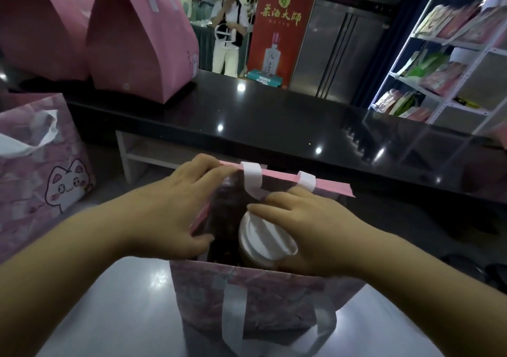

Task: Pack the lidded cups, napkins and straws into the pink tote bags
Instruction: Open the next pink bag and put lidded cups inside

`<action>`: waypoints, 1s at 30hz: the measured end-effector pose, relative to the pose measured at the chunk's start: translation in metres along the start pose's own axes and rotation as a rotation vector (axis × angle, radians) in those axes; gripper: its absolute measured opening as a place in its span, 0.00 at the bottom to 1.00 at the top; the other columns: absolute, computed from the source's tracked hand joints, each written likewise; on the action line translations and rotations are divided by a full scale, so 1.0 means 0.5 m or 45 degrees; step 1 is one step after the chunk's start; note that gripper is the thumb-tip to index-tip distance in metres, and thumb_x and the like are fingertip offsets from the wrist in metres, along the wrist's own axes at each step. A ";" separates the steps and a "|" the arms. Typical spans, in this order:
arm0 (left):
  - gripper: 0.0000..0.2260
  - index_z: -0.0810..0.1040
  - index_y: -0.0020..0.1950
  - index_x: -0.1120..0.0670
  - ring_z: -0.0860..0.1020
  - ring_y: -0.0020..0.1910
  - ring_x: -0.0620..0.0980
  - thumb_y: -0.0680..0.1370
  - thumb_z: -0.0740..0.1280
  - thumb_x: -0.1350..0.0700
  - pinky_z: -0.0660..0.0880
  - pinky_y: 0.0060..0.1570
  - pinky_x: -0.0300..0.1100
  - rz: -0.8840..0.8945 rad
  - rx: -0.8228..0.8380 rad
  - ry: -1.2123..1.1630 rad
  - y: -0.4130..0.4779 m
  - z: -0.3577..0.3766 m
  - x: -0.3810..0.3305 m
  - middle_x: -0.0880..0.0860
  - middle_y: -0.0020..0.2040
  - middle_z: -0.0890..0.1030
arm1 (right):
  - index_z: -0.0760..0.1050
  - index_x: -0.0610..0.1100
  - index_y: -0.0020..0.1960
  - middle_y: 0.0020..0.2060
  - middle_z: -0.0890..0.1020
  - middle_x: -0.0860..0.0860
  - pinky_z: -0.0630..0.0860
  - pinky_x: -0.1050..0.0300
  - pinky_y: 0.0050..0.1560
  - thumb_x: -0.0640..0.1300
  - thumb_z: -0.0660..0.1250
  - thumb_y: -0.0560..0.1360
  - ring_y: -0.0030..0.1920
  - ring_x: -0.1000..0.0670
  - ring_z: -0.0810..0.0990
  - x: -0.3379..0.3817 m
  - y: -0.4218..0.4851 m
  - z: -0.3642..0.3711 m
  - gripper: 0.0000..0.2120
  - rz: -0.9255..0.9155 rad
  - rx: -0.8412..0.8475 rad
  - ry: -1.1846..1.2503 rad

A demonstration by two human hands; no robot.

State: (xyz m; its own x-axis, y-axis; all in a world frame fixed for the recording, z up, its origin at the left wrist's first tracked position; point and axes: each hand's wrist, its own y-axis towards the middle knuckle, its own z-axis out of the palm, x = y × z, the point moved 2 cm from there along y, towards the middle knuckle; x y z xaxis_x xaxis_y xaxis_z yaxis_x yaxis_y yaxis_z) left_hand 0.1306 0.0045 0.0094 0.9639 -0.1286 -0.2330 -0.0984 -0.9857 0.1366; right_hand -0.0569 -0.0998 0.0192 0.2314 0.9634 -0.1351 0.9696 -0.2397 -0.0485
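Observation:
A pink tote bag [247, 296] with white handles stands open in front of me on a pale table. My left hand [175, 208] grips the bag's left rim, fingers over the far corner and thumb at the near edge. My right hand [299, 227] is inside the mouth of the bag, fingers curled round a cup with a white lid [263, 236] that sits tilted within. The bag's inside is dark and I cannot make out what else it holds.
Another pink tote with a cat print [41, 175] stands at the left. Two closed pink bags [137, 33] sit on the black counter [274, 126] behind. A white shelf rack of packets [444, 55] is at the right; a person [227, 25] stands beyond the counter.

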 end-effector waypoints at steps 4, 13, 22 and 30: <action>0.46 0.34 0.70 0.38 0.57 0.52 0.32 0.67 0.67 0.39 0.64 0.37 0.21 0.017 0.010 0.023 -0.005 0.007 0.008 0.37 0.69 0.43 | 0.55 0.54 0.74 0.69 0.65 0.53 0.73 0.48 0.60 0.59 0.69 0.69 0.65 0.48 0.66 0.006 0.041 0.023 0.39 -0.007 0.038 0.045; 0.43 0.37 0.73 0.42 0.41 0.71 0.35 0.68 0.62 0.46 0.49 0.65 0.30 0.030 -0.013 -0.045 -0.013 0.010 0.009 0.34 0.71 0.37 | 0.60 0.52 0.72 0.63 0.66 0.51 0.71 0.55 0.49 0.60 0.72 0.64 0.57 0.46 0.70 0.013 0.097 0.064 0.41 -0.080 0.094 -0.026; 0.42 0.37 0.73 0.43 0.41 0.65 0.29 0.65 0.58 0.44 0.53 0.54 0.22 0.025 -0.032 -0.135 -0.012 0.010 0.012 0.31 0.68 0.38 | 0.60 0.52 0.71 0.64 0.67 0.48 0.75 0.49 0.52 0.58 0.73 0.65 0.58 0.44 0.70 0.032 0.124 0.077 0.39 -0.127 0.113 0.007; 0.42 0.37 0.74 0.44 0.45 0.68 0.33 0.66 0.58 0.46 0.54 0.59 0.27 -0.014 -0.105 -0.100 -0.009 0.010 0.023 0.34 0.70 0.40 | 0.59 0.52 0.71 0.62 0.66 0.50 0.76 0.48 0.52 0.53 0.73 0.67 0.57 0.46 0.72 0.029 0.134 0.086 0.37 -0.084 0.284 0.112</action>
State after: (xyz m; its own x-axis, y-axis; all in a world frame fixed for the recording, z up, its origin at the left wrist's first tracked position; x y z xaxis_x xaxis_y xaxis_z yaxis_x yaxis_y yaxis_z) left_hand 0.1410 0.0066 0.0015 0.9422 -0.1290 -0.3094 -0.0640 -0.9752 0.2117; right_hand 0.0080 -0.1073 -0.0287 0.1839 0.9822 -0.0381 0.9436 -0.1873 -0.2729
